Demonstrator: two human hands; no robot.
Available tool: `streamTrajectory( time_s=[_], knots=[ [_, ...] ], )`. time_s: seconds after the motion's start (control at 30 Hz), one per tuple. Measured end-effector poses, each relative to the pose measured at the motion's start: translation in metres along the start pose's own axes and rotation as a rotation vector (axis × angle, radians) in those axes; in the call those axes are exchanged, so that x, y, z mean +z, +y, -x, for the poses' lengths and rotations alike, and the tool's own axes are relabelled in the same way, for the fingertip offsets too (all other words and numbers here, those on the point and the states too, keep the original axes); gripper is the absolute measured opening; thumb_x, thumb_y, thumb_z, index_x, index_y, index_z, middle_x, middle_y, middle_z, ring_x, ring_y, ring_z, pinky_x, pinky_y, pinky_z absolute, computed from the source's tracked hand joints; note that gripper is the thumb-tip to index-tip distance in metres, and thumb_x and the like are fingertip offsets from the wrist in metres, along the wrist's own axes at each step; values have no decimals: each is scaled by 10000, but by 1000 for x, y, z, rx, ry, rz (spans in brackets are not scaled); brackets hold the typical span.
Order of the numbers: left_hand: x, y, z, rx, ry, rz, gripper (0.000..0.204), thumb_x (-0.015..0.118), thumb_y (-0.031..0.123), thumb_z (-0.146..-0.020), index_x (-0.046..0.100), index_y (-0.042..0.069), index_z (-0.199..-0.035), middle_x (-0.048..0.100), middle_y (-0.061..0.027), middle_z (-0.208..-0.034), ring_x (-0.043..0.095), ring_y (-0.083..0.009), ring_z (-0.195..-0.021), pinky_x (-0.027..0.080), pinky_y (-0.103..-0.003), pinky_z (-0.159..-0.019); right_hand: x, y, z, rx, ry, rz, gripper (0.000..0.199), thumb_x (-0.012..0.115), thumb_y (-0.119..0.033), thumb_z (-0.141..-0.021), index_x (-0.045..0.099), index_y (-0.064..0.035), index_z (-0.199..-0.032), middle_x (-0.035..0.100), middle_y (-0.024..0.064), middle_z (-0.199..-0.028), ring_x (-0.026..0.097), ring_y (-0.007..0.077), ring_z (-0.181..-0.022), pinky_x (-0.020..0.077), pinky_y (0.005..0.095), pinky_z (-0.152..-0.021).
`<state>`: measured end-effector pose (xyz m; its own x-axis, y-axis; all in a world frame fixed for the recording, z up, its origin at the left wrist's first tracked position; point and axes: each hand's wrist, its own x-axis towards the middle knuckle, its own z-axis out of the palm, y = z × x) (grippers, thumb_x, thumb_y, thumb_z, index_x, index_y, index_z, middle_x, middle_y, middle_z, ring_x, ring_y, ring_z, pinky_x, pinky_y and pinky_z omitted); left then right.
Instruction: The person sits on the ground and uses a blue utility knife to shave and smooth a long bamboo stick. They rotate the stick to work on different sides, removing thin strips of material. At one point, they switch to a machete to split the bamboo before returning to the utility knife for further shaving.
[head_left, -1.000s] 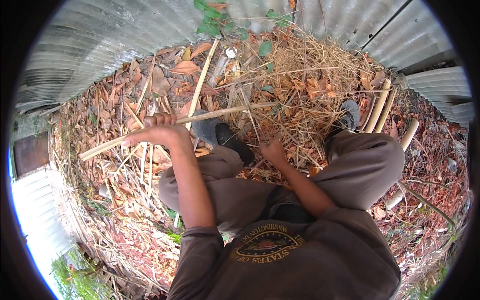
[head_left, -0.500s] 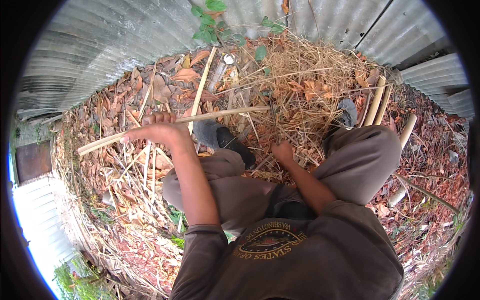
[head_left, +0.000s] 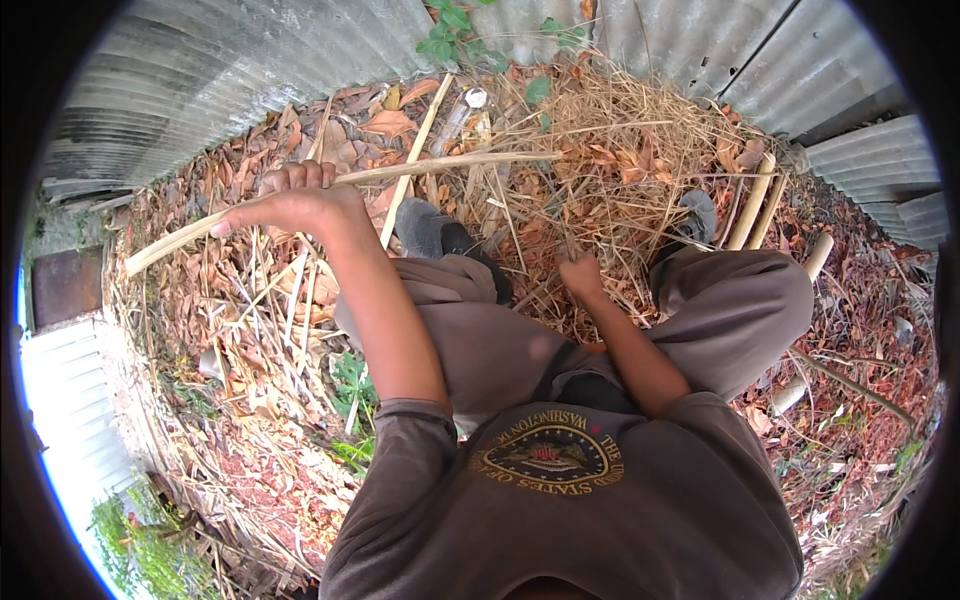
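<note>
A long, pale split wooden stick (head_left: 450, 165) slants up to the right across the front of me. My left hand (head_left: 310, 205) is closed round it left of its middle, palm underneath and fingers curled over. Lower and to the right, between my knees, my right hand (head_left: 582, 277) is a closed fist. It grips a knife whose thin dark blade showed in the earlier frame; now the blade is hard to make out against the straw. The stick's far right end is above the right hand and apart from it.
Another pale stick (head_left: 418, 155) lies on the leaves beyond my left shoe (head_left: 420, 228). Dry straw (head_left: 620, 130) is heaped ahead. Several thick poles (head_left: 750, 205) lie past my right shoe (head_left: 697, 212). Corrugated metal sheets (head_left: 250, 80) wall the far side. A clear bottle (head_left: 455, 125) lies among leaves.
My left hand has lifted the stick up and slightly left in the view. The right hand has shifted slightly right and up, and the knife's blade no longer shows against the stick.
</note>
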<state>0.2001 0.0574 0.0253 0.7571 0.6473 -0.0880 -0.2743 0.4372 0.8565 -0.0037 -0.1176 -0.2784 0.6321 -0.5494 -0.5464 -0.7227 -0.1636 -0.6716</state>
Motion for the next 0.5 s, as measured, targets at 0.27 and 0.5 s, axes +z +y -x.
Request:
streamTrajectory(
  time_s=[0.27,0.5],
  knots=[
    [-22,13,-38,-237,-19,409,770,68,913,-712,221,164,-612,283,-4,-498,199,-139,-418,190,-260,-401,-165,-62,90,-210,-136,-244,158,593,-125,-820,550,-22,-709,521,-1,-561,431,78,-440,349,279,-442],
    [-43,29,-37,-163,-171,542,800,49,941,-671,247,175,-553,232,10,-472,215,-133,-414,200,-259,-396,-270,-18,206,-139,181,-965,49,549,-38,-868,500,-40,-872,405,3,-518,375,92,-390,319,249,-393]
  ],
)
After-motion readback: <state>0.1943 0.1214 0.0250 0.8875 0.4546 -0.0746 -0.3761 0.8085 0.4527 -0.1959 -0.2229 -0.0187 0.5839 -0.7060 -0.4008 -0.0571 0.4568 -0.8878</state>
